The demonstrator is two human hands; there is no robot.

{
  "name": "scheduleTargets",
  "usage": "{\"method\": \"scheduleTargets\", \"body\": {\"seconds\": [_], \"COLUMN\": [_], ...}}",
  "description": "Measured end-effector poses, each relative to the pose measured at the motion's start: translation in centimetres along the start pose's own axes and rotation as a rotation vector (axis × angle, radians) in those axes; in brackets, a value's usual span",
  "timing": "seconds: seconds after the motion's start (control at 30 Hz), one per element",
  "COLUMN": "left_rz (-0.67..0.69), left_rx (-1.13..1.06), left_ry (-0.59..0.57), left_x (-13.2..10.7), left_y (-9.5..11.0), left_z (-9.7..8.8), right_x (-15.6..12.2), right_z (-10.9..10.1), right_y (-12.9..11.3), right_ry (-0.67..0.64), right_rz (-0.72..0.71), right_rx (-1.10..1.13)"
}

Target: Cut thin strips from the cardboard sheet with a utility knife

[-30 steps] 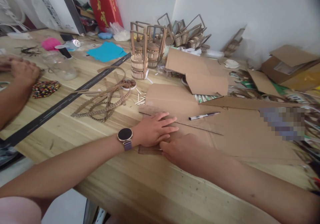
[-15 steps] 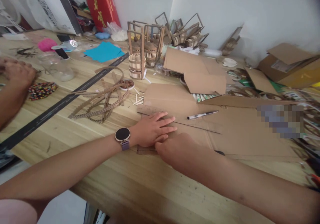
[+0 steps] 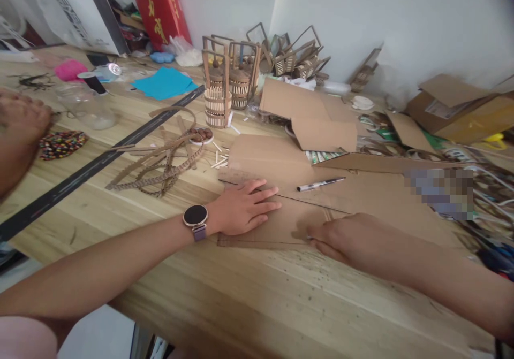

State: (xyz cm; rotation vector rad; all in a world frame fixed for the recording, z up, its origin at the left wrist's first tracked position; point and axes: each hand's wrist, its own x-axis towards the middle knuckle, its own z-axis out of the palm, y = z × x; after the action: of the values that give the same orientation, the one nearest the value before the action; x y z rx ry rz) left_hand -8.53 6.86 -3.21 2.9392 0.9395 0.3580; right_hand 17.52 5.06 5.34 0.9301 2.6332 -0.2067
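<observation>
My left hand (image 3: 244, 206) lies flat with fingers spread on a sheet of brown cardboard (image 3: 373, 201), pressing near its left end. On that wrist is a dark round watch. My right hand (image 3: 329, 236) is closed low over the cardboard's near edge, to the right of the left hand. A small pale tip shows at its fingertips, but what it grips is hidden. A dark line runs across the cardboard beyond both hands, and a second one lies along the near edge. A pen (image 3: 321, 184) rests on the sheet above the right hand.
Curled brown strips (image 3: 160, 169) lie left of the cardboard. Small slatted baskets (image 3: 217, 102) stand behind it, near folded cardboard (image 3: 323, 131) and a carton (image 3: 453, 107). At far left, another person's hand (image 3: 24, 123) is beside colourful beads (image 3: 62, 145) and a jar (image 3: 92, 110).
My right hand has moved right along the cardboard's near edge, away from my left hand. The left hand stays flat in place. The view has shifted slightly.
</observation>
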Motion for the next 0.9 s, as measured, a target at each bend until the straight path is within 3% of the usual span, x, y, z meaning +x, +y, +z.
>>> {"method": "scheduleTargets", "body": {"seconds": [0.17, 0.37, 0.63, 0.9], "left_rz": [0.008, 0.009, -0.017, -0.007], "left_rx": [-0.003, -0.034, -0.059, -0.037], "left_ry": [0.014, 0.014, -0.012, -0.031], "left_x": [0.0, 0.3, 0.5, 0.3], "left_y": [-0.1, -0.6, -0.7, -0.8], "left_z": [0.1, 0.3, 0.2, 0.4], "right_x": [2.4, 6.2, 7.9, 8.3], "right_z": [-1.9, -0.7, 0.9, 0.1], "right_y": [-3.6, -8.3, -8.5, -9.2], "right_ry": [-0.003, 0.087, 0.157, 0.132], "right_rz": [0.008, -0.125, -0.150, -0.144], "right_rx": [-0.081, -0.239, -0.263, -0.159]}}
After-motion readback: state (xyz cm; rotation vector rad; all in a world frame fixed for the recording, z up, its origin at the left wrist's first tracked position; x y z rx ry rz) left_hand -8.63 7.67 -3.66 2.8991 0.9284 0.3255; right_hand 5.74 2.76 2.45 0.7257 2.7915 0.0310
